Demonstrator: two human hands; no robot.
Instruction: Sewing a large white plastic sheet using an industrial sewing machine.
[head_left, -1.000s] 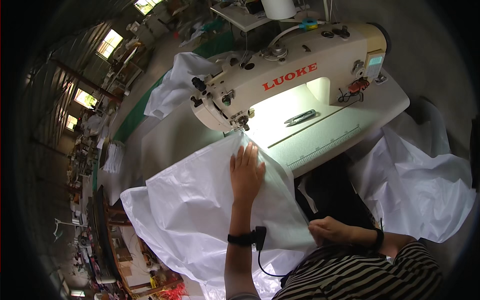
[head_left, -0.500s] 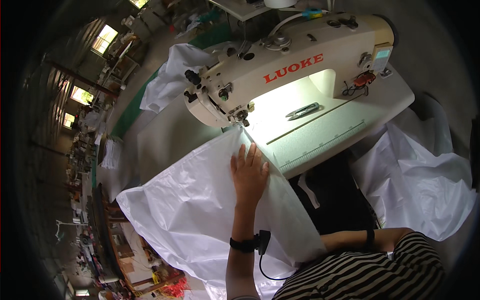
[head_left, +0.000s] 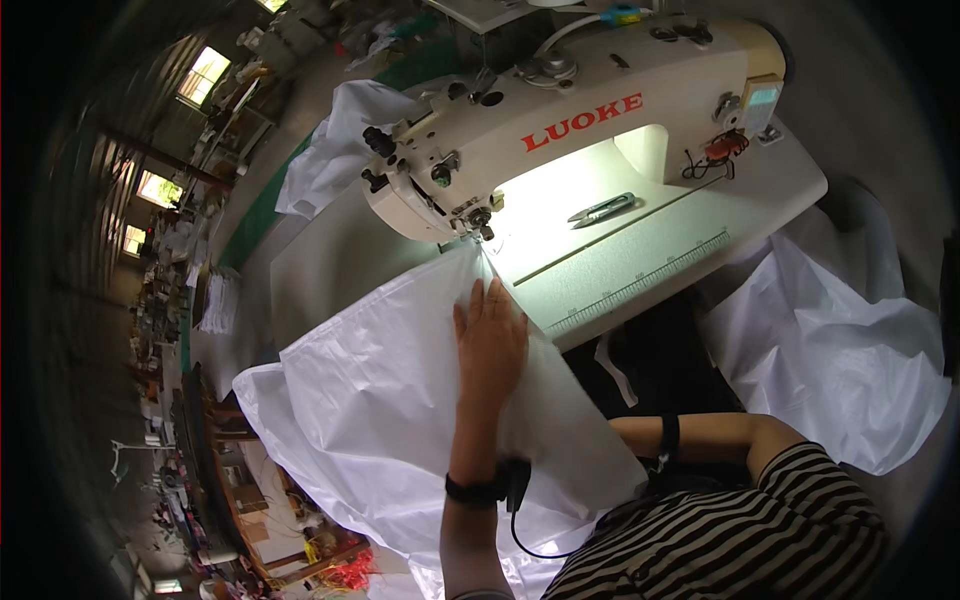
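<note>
A white plastic-like sheet (head_left: 400, 370) runs from under the needle area of a sewing machine (head_left: 590, 120) down across my lap. My left hand (head_left: 490, 335) lies flat on it just in front of the presser foot, fingers stretched out and slightly apart, gripping nothing. My right forearm (head_left: 690, 437) comes in from the right and passes behind the sheet's right edge. The sheet covers my right hand, so its fingers and anything in them are hidden. At the left, two layers of sheet show, the upper corner offset from the lower.
Silver thread snips (head_left: 603, 210) lie on the lit machine bed, right of the needle. More white sheeting (head_left: 830, 360) hangs in a heap at the right, and another crumpled piece (head_left: 345, 140) lies behind the machine head. A black strap with a cabled device (head_left: 515, 485) sits on my left wrist.
The sheet's upper layer has shifted, its left corner now separate from the layer beneath. My right forearm has moved left and away from me; my left hand has shifted slightly left.
</note>
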